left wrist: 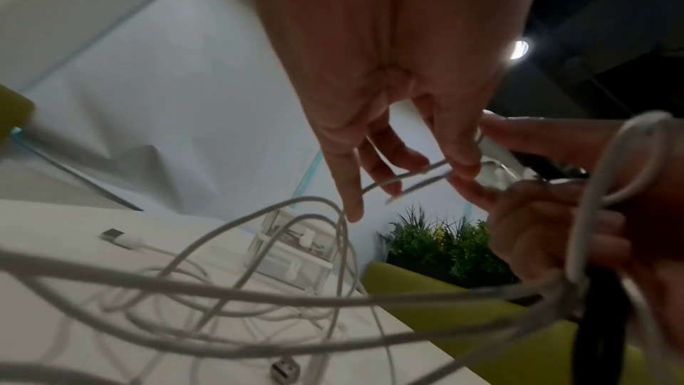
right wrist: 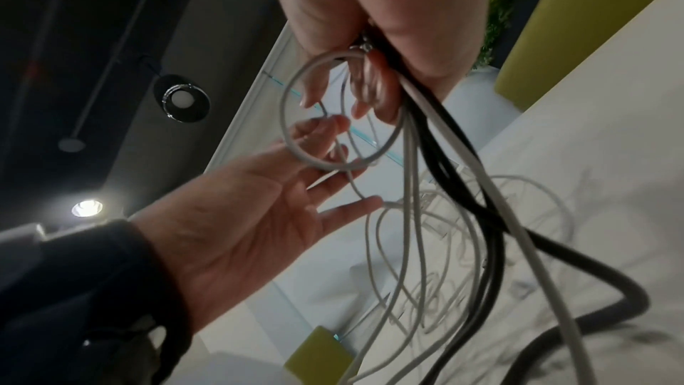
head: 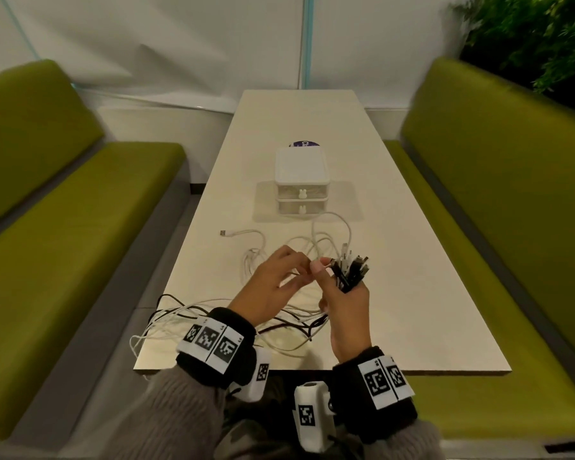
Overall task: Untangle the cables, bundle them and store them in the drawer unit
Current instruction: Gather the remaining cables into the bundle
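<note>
A tangle of white and black cables (head: pixel 299 313) sprawls over the near end of the table and hangs past its front left corner. My right hand (head: pixel 342 287) (right wrist: pixel 370 69) grips a bunch of cable ends (head: pixel 354 268), black and white plugs sticking up out of the fist. My left hand (head: pixel 297 265) (right wrist: pixel 333 163) is beside it, fingers straight and spread, touching a small white cable loop (right wrist: pixel 333 116) that hangs from the right hand. The white two-drawer unit (head: pixel 301 180) (left wrist: pixel 296 251) stands mid-table, both drawers closed.
One white cable with a USB plug (head: pixel 224 233) (left wrist: pixel 113 235) stretches left on the cream table (head: pixel 412 293). A round purple disc (head: pixel 304 144) lies behind the drawer unit. Green benches (head: pixel 63 244) (head: pixel 512 227) flank the table; a plant (head: pixel 528 38) stands at back right.
</note>
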Demonstrator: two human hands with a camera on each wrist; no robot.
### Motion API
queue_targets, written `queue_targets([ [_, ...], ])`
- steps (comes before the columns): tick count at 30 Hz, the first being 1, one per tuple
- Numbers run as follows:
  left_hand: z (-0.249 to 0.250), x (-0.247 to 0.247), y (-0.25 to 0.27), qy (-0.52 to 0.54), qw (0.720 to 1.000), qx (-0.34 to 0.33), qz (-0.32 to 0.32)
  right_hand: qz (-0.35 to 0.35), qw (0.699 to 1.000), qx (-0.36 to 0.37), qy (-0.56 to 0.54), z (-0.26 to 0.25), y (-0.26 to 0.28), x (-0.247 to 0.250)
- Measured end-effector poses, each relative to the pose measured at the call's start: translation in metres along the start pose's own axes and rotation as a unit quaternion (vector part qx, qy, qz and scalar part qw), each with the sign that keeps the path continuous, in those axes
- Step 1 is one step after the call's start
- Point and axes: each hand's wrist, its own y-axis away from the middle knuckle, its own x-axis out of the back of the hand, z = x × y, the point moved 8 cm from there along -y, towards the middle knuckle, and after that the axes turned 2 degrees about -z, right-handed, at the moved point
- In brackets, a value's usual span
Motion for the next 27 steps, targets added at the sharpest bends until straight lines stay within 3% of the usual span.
queue_targets([
  [5, -0.009, -0.011, 0.001, -0.033, 0.999, 0.008, -0.036, 0.018, 1.0, 0.011, -0.004, -0.004, -0.001, 0.003],
  [9, -0.035, 0.0, 0.005, -0.109, 0.991, 0.061, -0.039, 0.084, 0.992, 0.026, -0.091, -0.013, -0.005, 0.023],
  [17, -0.067, 0.018, 0.003, -0.146, 0.976, 0.131, -0.092, 0.123, 0.982, 0.042, -0.137, -0.013, -0.002, 0.035],
  [21, -0.082, 0.037, 0.005, -0.16, 0.97, 0.174, -0.055, 0.135, 0.975, 0.047, -0.17, -0.017, -0.003, 0.041],
  [24, -0.067, 0.039, 0.002, -0.112, 0.979, 0.167, -0.019, 0.131, 0.979, 0.035, -0.154, -0.013, -0.002, 0.036],
  [27, -0.041, 0.033, -0.004, -0.112, 0.989, 0.1, 0.0, 0.097, 0.991, 0.005, -0.09, -0.005, -0.004, 0.024],
])
